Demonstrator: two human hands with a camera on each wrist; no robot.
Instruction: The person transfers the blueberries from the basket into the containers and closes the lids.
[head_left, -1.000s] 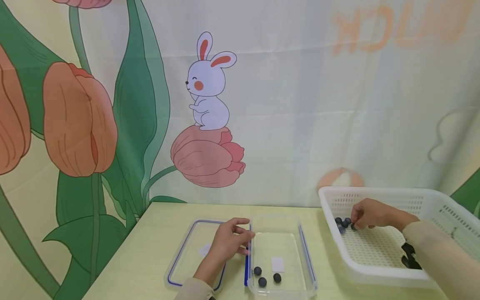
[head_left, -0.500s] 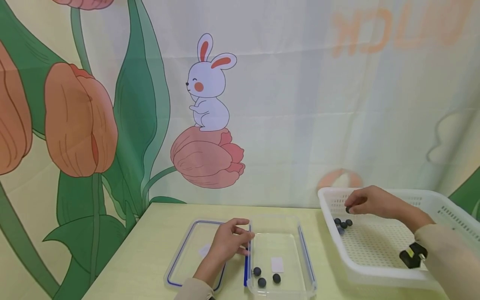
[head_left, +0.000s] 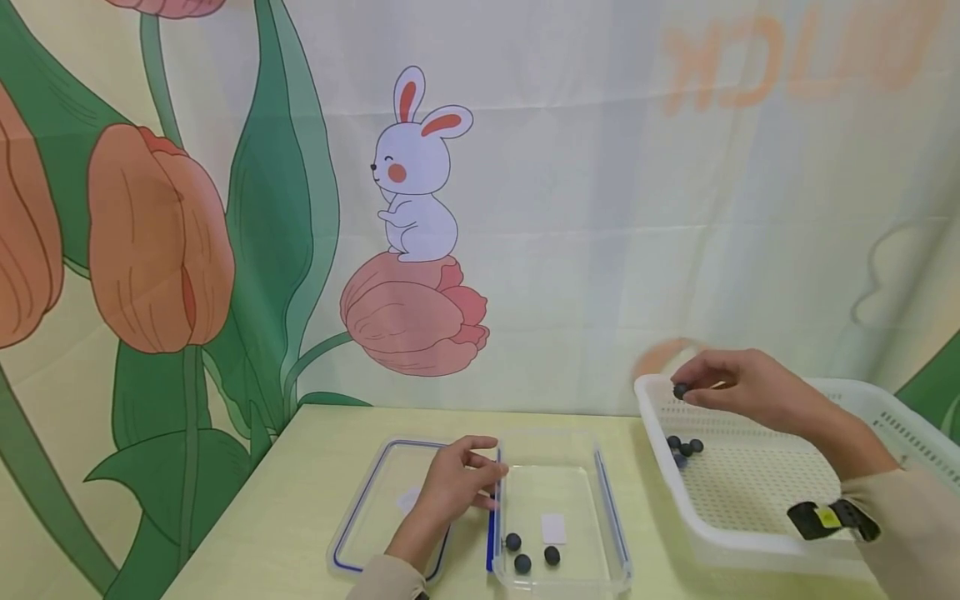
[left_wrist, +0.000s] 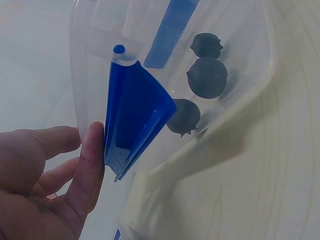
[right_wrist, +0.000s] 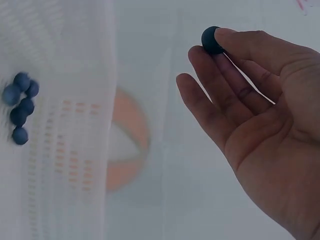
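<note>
My right hand (head_left: 757, 387) holds a blueberry (head_left: 680, 391) between thumb and fingertips, over the back left of the white basket (head_left: 697, 521). In the right wrist view the berry (right_wrist: 213, 40) sits at the fingertips, with the other fingers extended. Several blueberries (head_left: 686, 450) lie clustered inside the basket's left side. My left hand (head_left: 456, 483) touches the left side of the clear plastic box (head_left: 615, 525), fingers spread. In the left wrist view a fingertip (left_wrist: 94, 131) is right at the box's blue clasp (left_wrist: 135, 112). Three blueberries (left_wrist: 206, 77) lie inside the box's near end.
The clear lid (head_left: 367, 500) with a blue seal lies left of the box, partly behind my left forearm. A small white label (head_left: 553, 529) shows at the box's bottom. A patterned curtain (head_left: 570, 250) with a rabbit hangs behind the yellow table (head_left: 277, 492).
My right hand has lifted a blueberry from the cluster in the basket and moved it up and slightly left. The left hand has stayed at the box.
</note>
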